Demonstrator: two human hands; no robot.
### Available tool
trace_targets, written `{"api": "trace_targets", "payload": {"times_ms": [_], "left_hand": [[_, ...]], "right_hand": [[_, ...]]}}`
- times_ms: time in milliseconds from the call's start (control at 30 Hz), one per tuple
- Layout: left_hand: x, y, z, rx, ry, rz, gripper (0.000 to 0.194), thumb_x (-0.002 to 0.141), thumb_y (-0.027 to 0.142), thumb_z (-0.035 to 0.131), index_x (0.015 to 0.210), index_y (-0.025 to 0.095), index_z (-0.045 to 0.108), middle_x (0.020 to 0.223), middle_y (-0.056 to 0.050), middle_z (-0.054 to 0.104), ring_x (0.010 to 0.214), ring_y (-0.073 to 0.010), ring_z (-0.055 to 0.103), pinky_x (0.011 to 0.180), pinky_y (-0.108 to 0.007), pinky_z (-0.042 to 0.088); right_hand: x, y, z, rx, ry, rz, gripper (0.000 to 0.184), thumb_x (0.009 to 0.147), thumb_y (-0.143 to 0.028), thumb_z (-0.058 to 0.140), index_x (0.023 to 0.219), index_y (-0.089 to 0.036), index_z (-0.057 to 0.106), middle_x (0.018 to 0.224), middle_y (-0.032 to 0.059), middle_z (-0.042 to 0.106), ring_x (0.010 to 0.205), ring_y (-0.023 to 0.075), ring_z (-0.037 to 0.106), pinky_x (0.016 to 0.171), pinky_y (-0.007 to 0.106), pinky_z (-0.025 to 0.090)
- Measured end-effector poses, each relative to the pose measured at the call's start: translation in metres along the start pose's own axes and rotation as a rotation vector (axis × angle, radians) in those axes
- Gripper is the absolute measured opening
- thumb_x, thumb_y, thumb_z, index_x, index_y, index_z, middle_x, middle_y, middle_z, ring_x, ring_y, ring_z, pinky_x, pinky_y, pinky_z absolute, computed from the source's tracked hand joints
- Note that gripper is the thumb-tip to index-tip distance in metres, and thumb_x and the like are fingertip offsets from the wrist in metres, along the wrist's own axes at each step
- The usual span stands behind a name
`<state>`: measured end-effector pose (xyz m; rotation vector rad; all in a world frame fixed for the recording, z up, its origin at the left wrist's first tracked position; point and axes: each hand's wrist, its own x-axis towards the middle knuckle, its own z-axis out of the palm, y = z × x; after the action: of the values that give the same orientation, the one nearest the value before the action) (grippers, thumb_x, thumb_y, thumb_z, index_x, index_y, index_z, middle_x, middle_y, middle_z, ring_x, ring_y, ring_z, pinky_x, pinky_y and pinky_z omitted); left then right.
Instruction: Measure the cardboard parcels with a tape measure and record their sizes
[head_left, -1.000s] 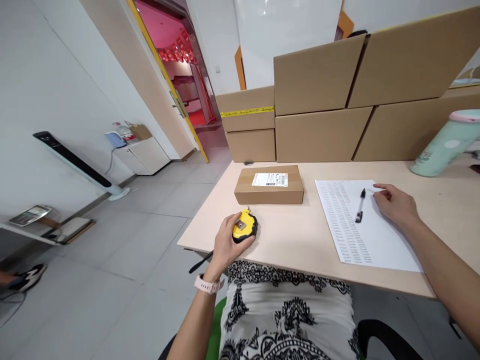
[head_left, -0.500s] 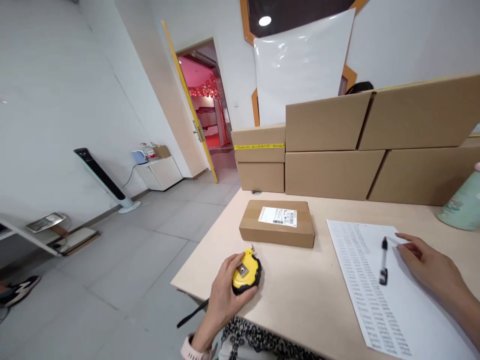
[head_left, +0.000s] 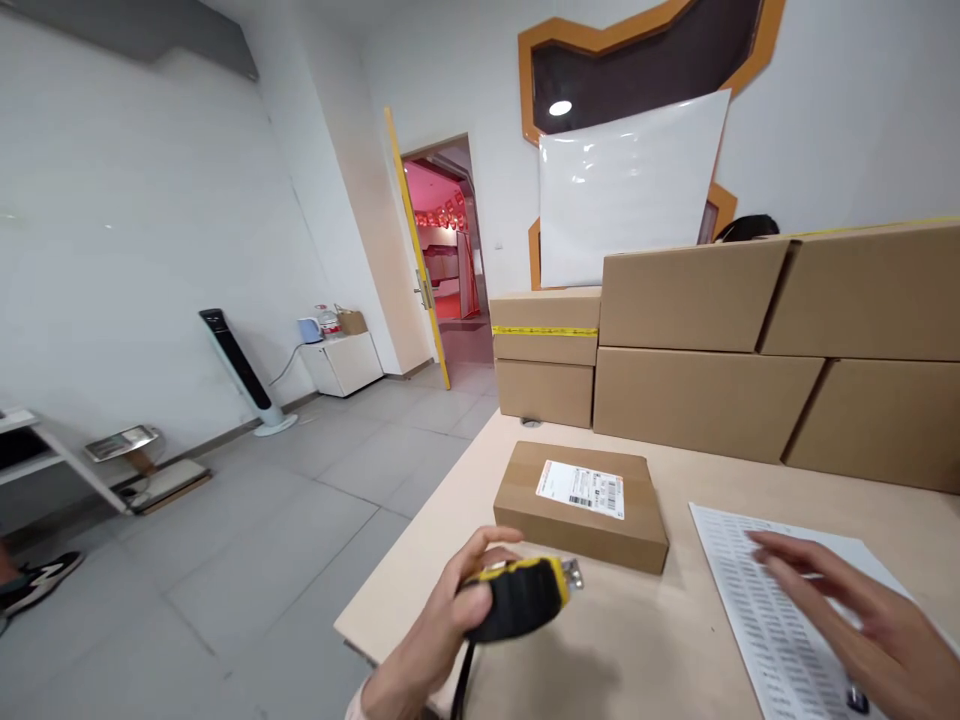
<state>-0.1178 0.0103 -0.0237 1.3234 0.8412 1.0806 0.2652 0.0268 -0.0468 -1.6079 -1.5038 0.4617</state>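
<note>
My left hand (head_left: pixel 442 620) is closed around a yellow and black tape measure (head_left: pixel 517 600), held above the table's near left part. The metal hook at its end points right, and a black strap hangs below. Just behind it lies a brown cardboard box (head_left: pixel 581 505) with a white shipping label (head_left: pixel 581 488) on top. Over the printed sheet (head_left: pixel 739 590) hovers my right hand (head_left: pixel 855 610), fingers stretched out and nothing in them. A pen (head_left: pixel 857 698) lies on the sheet, mostly covered by that hand.
Stacked cardboard boxes (head_left: pixel 705 400) line the table's back edge, with yellow tape on one. The top of a person's head (head_left: pixel 748 228) shows behind them. Left of the table (head_left: pixel 420 560) are floor, a tower fan (head_left: pixel 244 370), a platform scale (head_left: pixel 150 470) and someone's shoe (head_left: pixel 45 580).
My left hand has lifted the tape measure and turned it so its black edge faces me. My right hand has moved left across the sheet, over the pen. The view has shifted.
</note>
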Motion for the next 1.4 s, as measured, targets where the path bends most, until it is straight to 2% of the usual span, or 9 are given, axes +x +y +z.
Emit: {"api": "trace_targets", "payload": {"times_ms": [100, 167, 267, 400, 533, 700, 867, 1033, 1400], "left_hand": [[0.037, 0.028, 0.011, -0.155, -0.149, -0.077, 0.053, 0.076, 0.056, 0.059, 0.111, 0.016, 0.057, 0.103, -0.015, 0.065, 0.088, -0.0309, 0.064, 0.064, -0.040, 0.055], [0.063, 0.034, 0.015, -0.194, -0.155, -0.100, 0.044, 0.080, 0.050, 0.058, 0.104, 0.013, 0.062, 0.098, -0.014, 0.067, 0.083, -0.0278, 0.066, 0.059, -0.036, 0.056], [0.094, 0.029, 0.012, -0.216, -0.135, -0.148, 0.042, 0.082, 0.048, 0.057, 0.100, 0.011, 0.065, 0.087, -0.014, 0.071, 0.072, -0.0240, 0.067, 0.051, -0.031, 0.055], [0.117, 0.019, -0.003, -0.233, -0.122, -0.257, 0.048, 0.081, 0.051, 0.055, 0.097, 0.007, 0.066, 0.075, -0.017, 0.072, 0.060, -0.0254, 0.068, 0.045, -0.030, 0.053], [0.125, 0.021, -0.028, -0.243, -0.040, -0.299, 0.051, 0.083, 0.051, 0.049, 0.096, 0.005, 0.067, 0.077, -0.019, 0.073, 0.060, -0.0268, 0.069, 0.046, -0.031, 0.054], [0.128, 0.027, -0.082, -0.220, 0.172, -0.276, 0.036, 0.085, 0.040, 0.052, 0.086, 0.008, 0.069, 0.069, -0.015, 0.073, 0.056, -0.0249, 0.069, 0.042, -0.029, 0.053], [0.133, 0.017, -0.122, -0.205, 0.347, -0.277, 0.035, 0.084, 0.036, 0.054, 0.065, 0.009, 0.066, 0.050, -0.014, 0.067, 0.037, -0.0214, 0.061, 0.030, -0.024, 0.044], [0.139, 0.005, -0.124, -0.239, 0.444, -0.295, 0.032, 0.080, 0.040, 0.059, 0.062, 0.013, 0.062, 0.045, -0.006, 0.063, 0.034, -0.0173, 0.057, 0.027, -0.022, 0.037], [0.151, -0.013, -0.120, -0.323, 0.593, -0.229, 0.039, 0.091, 0.048, 0.046, 0.072, 0.015, 0.056, 0.050, 0.007, 0.051, 0.036, -0.0052, 0.044, 0.031, -0.017, 0.029]], "right_hand": [[0.003, -0.075, 0.026, 0.405, -0.442, 0.109, 0.043, 0.081, -0.061, 0.051, 0.108, -0.029, 0.064, 0.107, 0.0102, 0.067, 0.095, 0.0273, 0.063, 0.081, 0.039, 0.052], [0.011, -0.106, 0.043, 0.629, -0.572, 0.213, 0.044, 0.084, -0.060, 0.049, 0.110, -0.026, 0.060, 0.104, 0.0091, 0.066, 0.090, 0.0236, 0.063, 0.079, 0.038, 0.053], [0.024, -0.122, 0.067, 0.829, -0.668, 0.321, 0.039, 0.083, -0.057, 0.056, 0.100, -0.022, 0.058, 0.086, 0.0049, 0.065, 0.074, 0.0166, 0.062, 0.069, 0.031, 0.052], [0.039, -0.121, 0.094, 0.938, -0.651, 0.377, 0.032, 0.075, -0.045, 0.071, 0.079, -0.018, 0.055, 0.067, -0.0016, 0.058, 0.056, 0.0068, 0.051, 0.054, 0.018, 0.043], [0.062, -0.111, 0.089, 0.991, -0.469, 0.383, 0.032, 0.064, -0.032, 0.081, 0.076, -0.018, 0.055, 0.057, -0.0055, 0.051, 0.049, 0.0044, 0.043, 0.044, 0.014, 0.034], [0.089, -0.065, 0.057, 1.019, -0.230, 0.345, 0.026, 0.064, -0.029, 0.079, 0.078, -0.018, 0.060, 0.059, -0.0047, 0.051, 0.051, 0.0071, 0.045, 0.047, 0.019, 0.037], [0.081, -0.025, 0.075, 0.960, -0.270, 0.460, 0.027, 0.064, -0.030, 0.079, 0.078, -0.018, 0.060, 0.058, -0.0038, 0.055, 0.048, 0.0074, 0.046, 0.046, 0.019, 0.036], [0.074, -0.019, 0.096, 0.955, -0.343, 0.471, 0.024, 0.072, -0.036, 0.075, 0.079, -0.018, 0.060, 0.060, -0.0037, 0.057, 0.052, 0.0069, 0.048, 0.051, 0.018, 0.038], [0.069, -0.016, 0.107, 0.692, -0.210, 0.389, 0.040, 0.068, -0.058, 0.069, 0.084, -0.023, 0.059, 0.058, -0.0050, 0.052, 0.054, 0.0124, 0.046, 0.051, 0.022, 0.037]]}}
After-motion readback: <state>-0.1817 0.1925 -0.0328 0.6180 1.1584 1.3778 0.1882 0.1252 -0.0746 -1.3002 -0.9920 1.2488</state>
